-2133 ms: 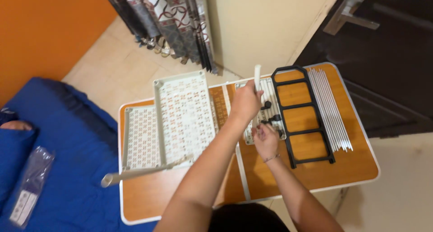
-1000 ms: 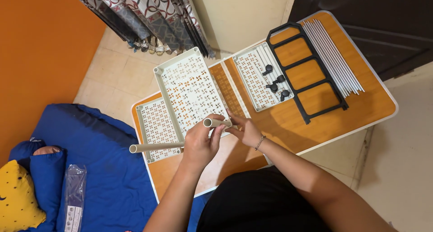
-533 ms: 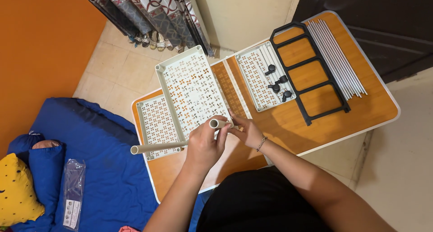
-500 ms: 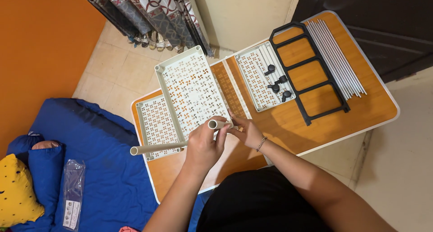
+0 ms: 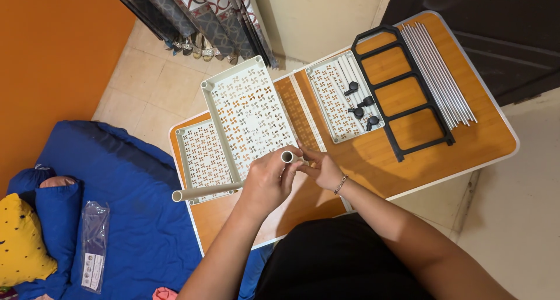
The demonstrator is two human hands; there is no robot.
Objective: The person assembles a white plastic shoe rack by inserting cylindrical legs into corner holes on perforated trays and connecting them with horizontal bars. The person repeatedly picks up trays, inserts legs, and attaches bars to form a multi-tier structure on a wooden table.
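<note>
Beige tube (image 5: 287, 157) between both hands, left fingers (image 5: 290, 170) and right fingers (image 5: 307, 161) closed around it, above table (image 5: 466, 138).

Beige tube (image 5: 207, 191) — black frame (image 5: 402, 90).

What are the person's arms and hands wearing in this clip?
Both forearms are bare, with no sleeves in view. The left hand wears nothing: no glove, ring or watch that shows. The right hand is also ungloved, with a thin beaded bracelet at the wrist. Dark clothing covers the lap below.
</note>
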